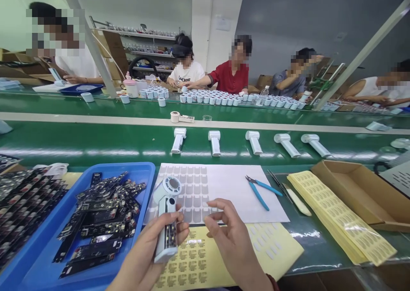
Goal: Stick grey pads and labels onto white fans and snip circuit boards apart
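My left hand (153, 239) is wrapped around the handle of a pale blue-white handheld fan (167, 192). The fan's round head points up, and a dark circuit board shows along its open handle. To its right, my right hand (229, 235) hovers with fingers curled, thumb near the fingertips; anything small between them cannot be made out. Below the hands lies a yellow backing sheet (221, 278) with dark printed labels and small pale stickers. A white sheet (237, 184) with rows of grey stickers (188, 190) lies behind them.
At left, a blue tray (152, 171) holds several circuit boards (102, 212), beside more stacked boards (25, 205). Blue-handled cutters (261, 192), tweezers (278, 186), yellow label sheets (342, 218) and a cardboard box (361, 188) lie right. Several fans (214, 143) line the green belt; co-workers sit beyond.
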The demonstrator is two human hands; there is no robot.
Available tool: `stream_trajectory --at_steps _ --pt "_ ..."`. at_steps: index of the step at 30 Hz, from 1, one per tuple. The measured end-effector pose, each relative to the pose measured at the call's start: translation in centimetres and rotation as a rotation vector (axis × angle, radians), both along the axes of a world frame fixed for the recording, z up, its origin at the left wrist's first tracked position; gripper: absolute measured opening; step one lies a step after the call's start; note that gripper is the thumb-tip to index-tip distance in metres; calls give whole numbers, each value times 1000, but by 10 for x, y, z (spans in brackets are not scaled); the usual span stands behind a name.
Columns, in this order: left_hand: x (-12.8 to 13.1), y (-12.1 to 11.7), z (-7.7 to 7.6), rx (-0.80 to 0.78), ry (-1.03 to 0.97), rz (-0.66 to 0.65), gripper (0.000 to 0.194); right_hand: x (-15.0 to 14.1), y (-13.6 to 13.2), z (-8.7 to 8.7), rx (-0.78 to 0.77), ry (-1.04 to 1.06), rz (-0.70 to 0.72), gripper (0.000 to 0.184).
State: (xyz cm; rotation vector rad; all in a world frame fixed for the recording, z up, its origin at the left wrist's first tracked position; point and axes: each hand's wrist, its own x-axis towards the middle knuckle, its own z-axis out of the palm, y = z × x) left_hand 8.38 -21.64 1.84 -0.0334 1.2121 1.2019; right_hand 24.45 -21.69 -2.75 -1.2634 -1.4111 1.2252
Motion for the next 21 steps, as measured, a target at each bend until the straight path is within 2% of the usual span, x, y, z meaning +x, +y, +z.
stream_trajectory --at_steps 2,5,8,10,12,16,21 --pt "-2 -5 -14 64 142 -36 18 10 -1 -11 -15 -118 65 19" --pt "-3 -13 -31 132 200 -120 16 13 -6 -28 2 -310 116 15" --pt "-3 -16 -41 177 235 -173 18 8 -11 -40 135 -503 86 13" --pt "-2 -16 -44 204 259 -172 20 7 -12 -41 209 -538 86 15" --pt "-3 -16 -47 201 278 -169 22 10 -12 -37 188 -448 116 15" --pt "-5 -17 -49 155 313 -183 33 19 -9 -21 -10 -174 154 17" --pt "-3 -18 -36 134 283 -252 39 13 -5 -2 -88 29 201 23"
